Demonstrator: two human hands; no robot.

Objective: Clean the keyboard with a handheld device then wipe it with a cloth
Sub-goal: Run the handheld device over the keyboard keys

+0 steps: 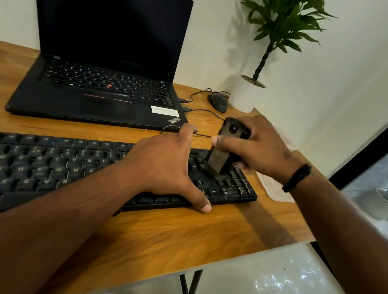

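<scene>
The device-cleaning step seems under way: the right hand point(260, 147) grips the handheld device point(228, 149), nozzle on the right-end keys of the keyboard point(41, 165) on the table point(151, 240), while the left hand point(165, 165), fingers spread, steadies it; next likely calls for sweeping leftward along the rows, then taking the cloth point(275, 189) beside the keyboard's right end.

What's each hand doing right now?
Left hand: open, resting flat on the keyboard.
Right hand: gripping the handheld cleaner.
</scene>
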